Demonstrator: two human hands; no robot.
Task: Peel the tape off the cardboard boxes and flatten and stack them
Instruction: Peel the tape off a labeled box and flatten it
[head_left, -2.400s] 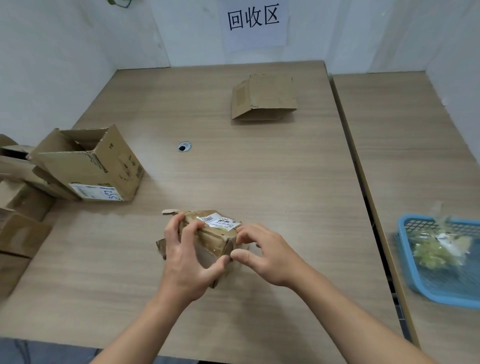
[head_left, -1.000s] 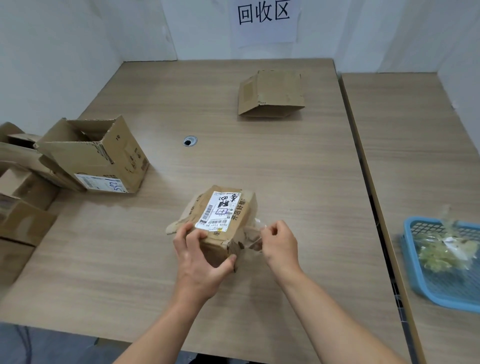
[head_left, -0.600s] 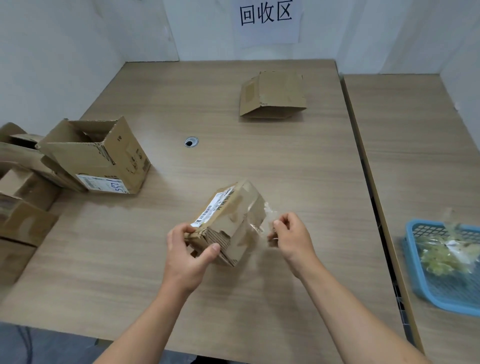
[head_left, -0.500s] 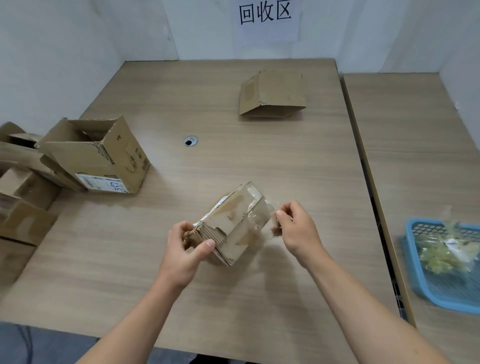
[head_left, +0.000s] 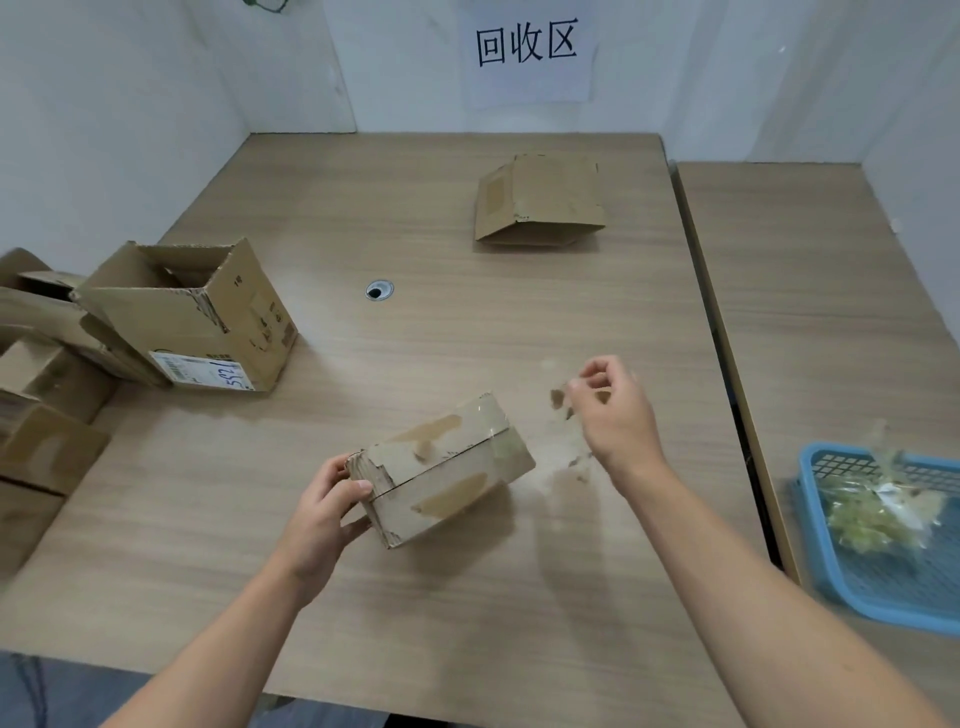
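While the left hand (head_left: 327, 512) curls fingers and thumb round the near-left end of a small brown cardboard box (head_left: 447, 467), that box sits tilted at the lower centre of the frame, low over the wood-grain counter (head_left: 467, 322); whether it touches cannot be told. Its matte faces show ragged, paler patches of torn paper skin, and glossy clear bands cross its right end. The right hand (head_left: 613, 410), right of the box and apart from it, pinches a limp strip of clear tape (head_left: 561, 402) flecked with brown cardboard scraps. An open corrugated box (head_left: 192, 317) stands at the left, and a flattened box (head_left: 540, 200) lies at upper centre. A blue mesh plastic basket (head_left: 893, 577) at lower right holds crumpled tape (head_left: 878, 514).
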